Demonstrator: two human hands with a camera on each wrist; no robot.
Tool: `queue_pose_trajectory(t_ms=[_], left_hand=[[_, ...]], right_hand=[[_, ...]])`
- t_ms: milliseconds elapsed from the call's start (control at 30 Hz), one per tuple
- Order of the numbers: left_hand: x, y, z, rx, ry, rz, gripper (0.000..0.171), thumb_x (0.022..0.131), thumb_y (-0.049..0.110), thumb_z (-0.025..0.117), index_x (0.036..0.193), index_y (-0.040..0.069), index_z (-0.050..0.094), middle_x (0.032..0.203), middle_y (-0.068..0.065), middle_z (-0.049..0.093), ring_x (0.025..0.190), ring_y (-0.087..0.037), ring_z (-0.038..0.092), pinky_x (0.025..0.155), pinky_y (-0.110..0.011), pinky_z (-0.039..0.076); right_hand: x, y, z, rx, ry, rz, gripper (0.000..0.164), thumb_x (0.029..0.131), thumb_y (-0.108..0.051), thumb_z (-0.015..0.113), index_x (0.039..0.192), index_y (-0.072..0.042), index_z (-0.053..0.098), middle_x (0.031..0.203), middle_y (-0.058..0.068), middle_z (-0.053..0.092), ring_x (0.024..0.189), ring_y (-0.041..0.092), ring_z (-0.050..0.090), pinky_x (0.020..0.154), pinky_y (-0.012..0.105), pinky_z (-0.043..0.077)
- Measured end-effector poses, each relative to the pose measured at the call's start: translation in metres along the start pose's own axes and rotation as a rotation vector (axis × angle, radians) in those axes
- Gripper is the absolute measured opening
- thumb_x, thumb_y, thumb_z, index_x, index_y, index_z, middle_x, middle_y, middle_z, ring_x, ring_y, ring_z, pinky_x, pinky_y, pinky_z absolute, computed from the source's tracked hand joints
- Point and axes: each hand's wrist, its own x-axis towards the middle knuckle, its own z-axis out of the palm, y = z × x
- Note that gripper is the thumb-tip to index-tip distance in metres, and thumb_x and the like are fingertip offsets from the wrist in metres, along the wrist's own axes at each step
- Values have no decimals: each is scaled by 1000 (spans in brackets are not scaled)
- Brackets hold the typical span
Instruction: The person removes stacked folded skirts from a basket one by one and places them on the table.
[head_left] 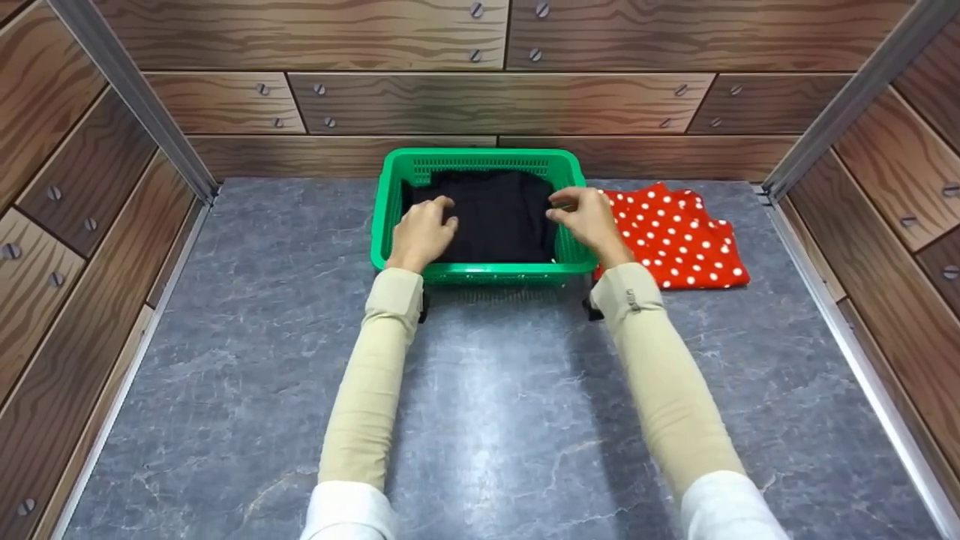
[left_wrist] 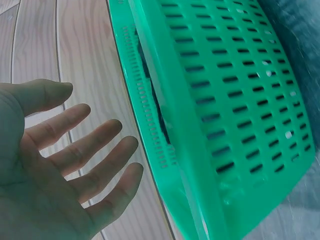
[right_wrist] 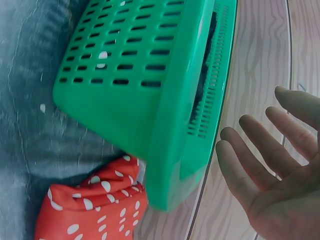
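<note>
A green plastic basket (head_left: 487,268) with slotted walls stands at the back of the grey surface. Black folded cloth (head_left: 495,214) lies inside it; its exact kind cannot be told. Above the basket's left side hovers my left hand (head_left: 421,231), its fingers spread and relaxed in the left wrist view, holding nothing. My right hand (head_left: 589,217) is over the right side, fingers loosely extended and also holding nothing. Both wrist views show the hands apart from the basket, above its rim. Red cloth with white dots (head_left: 675,236) lies folded just right of the basket.
Wood-patterned panels (head_left: 495,101) rise behind and on both sides. Metal strips (head_left: 135,97) run along the corners. The grey marbled surface (head_left: 262,360) extends in front of the basket and to its left.
</note>
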Motion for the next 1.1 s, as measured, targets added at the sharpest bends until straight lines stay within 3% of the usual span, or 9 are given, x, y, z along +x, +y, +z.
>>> queue_pose_trajectory(t_ms=[333,467,700,900,1100], left_hand=[[1,-16,1,-10,-10,-43,38,104,20,56,140,8,60,126,-17,66,89,-31,65,74,-44,53],[1,-23,4,-16,-47,-82,41,105,20,55,144,8,56,131,-17,62,101,-32,64,79,-45,53],[4,-33,6,-49,-134,-191,51,106,24,53,154,8,42,151,-19,45,133,-39,48,102,-53,44],[9,-38,9,-61,-234,-268,60,107,28,51,159,6,30,158,-24,33,139,-44,40,110,-54,37],[15,-41,20,-75,-280,-307,65,107,29,51,160,4,25,163,-28,16,140,-51,34,112,-56,32]], right_hand=[[3,6,16,-29,-50,66,32,91,-2,71,120,12,67,118,28,68,112,40,64,97,46,49],[3,7,22,-52,-94,125,37,93,-5,70,125,11,65,124,29,65,117,41,60,98,48,48],[3,8,32,-95,-223,234,59,95,-19,70,144,6,50,143,29,49,130,41,47,107,50,40],[3,8,38,-62,-267,315,75,96,-23,69,154,5,32,156,28,34,137,40,41,110,50,38],[3,9,44,-59,-253,361,80,95,-27,70,156,6,28,156,29,33,139,41,39,109,50,38]])
